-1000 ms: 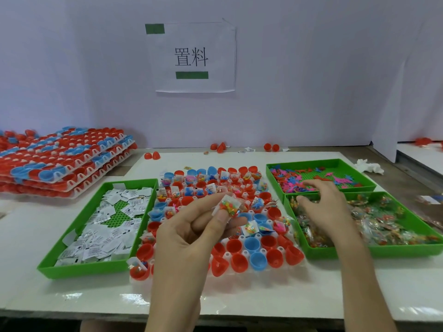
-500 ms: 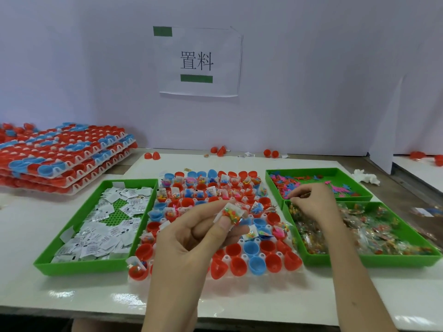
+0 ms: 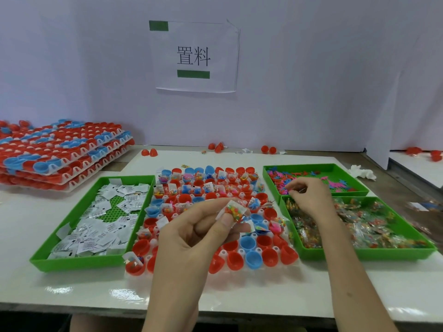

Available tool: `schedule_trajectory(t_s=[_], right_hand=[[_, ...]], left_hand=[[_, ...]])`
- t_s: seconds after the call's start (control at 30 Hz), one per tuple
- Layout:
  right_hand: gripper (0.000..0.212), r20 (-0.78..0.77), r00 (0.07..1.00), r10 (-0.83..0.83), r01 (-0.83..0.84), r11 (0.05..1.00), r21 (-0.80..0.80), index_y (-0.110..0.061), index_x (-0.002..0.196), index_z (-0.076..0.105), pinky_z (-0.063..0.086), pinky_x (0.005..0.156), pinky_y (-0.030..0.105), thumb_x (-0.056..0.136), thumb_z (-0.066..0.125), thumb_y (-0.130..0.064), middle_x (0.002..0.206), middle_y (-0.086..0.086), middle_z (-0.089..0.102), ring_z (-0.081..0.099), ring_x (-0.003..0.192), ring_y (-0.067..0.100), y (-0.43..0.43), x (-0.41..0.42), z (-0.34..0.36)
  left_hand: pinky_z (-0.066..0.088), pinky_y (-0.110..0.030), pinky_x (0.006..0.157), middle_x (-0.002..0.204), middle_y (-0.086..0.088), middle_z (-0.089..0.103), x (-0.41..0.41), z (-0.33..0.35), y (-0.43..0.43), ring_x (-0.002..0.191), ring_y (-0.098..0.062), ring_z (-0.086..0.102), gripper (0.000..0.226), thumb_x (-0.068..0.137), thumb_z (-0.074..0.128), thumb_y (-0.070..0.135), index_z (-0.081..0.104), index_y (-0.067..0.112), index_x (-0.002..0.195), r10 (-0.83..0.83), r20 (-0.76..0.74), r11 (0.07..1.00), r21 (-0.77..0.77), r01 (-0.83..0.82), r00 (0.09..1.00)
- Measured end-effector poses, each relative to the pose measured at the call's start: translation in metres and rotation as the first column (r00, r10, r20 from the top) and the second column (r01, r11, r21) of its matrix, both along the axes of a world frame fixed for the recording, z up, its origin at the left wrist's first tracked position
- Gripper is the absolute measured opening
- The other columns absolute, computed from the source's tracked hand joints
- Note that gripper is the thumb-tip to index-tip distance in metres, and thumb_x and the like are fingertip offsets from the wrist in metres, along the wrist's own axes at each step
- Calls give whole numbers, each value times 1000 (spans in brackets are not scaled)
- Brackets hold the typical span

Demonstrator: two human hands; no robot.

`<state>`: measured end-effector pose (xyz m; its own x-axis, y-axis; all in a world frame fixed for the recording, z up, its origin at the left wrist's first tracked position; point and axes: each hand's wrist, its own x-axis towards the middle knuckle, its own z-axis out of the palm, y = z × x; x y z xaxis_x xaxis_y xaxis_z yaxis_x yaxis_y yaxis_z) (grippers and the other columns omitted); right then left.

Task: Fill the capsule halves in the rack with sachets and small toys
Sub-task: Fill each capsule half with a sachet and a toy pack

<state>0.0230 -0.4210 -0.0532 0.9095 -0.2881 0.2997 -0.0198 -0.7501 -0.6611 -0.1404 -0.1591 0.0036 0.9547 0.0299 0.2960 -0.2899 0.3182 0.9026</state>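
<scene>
A white rack (image 3: 242, 271) of red and blue capsule halves lies in the middle of the table; the far rows hold sachets and toys, and the near-right halves are bare. My left hand (image 3: 194, 238) hovers over the rack and pinches a small clear sachet of coloured beads (image 3: 233, 212) between thumb and fingers. My right hand (image 3: 311, 197) reaches to the near-left corner of the far green tray of pink and blue toys (image 3: 345, 167), fingers curled at the toys; what they pinch cannot be made out.
A green tray of white sachets (image 3: 48, 261) sits left of the rack. Right of it lies a green tray of clear toy packets (image 3: 366, 256). Stacked racks of capsule halves (image 3: 60, 154) stand at the far left. Loose red halves (image 3: 217, 147) lie by the back wall.
My right hand moved from the packet tray back to the toy tray and curled its fingers there. My left hand kept the bead sachet over the rack.
</scene>
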Motion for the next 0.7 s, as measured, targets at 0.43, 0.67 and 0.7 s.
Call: schedule_trajectory(t_s=[0.43, 0.67, 0.7], right_hand=[[21, 118, 990, -72, 63, 995, 74, -26, 80, 70, 41, 60, 15, 88, 73, -7, 79, -13, 65, 59, 76, 1, -1, 0, -1], [16, 345, 926, -151, 81, 974, 209, -21, 91, 65, 43, 62, 12, 90, 70, -5, 80, -12, 61, 60, 77, 3, 4, -9, 8], [14, 395, 903, -171, 78, 967, 241, -19, 93, 66, 46, 64, 14, 90, 69, -5, 81, -10, 62, 63, 78, 8, 5, -12, 12]], left_hand=[[59, -22, 70, 86, -10, 78, 0, 1, -1, 83, -26, 76, 31, 67, 74, 33, 78, 32, 97, -10, 6, 1000, 16, 10, 1000], [59, -21, 68, 83, -11, 78, 0, 1, 0, 79, -25, 76, 32, 63, 74, 36, 78, 36, 95, 2, -5, 1000, 22, -2, 1000], [58, -21, 69, 82, -11, 78, 0, 1, 0, 79, -25, 76, 33, 64, 74, 36, 77, 37, 97, 5, -3, 1000, 29, -5, 1000]])
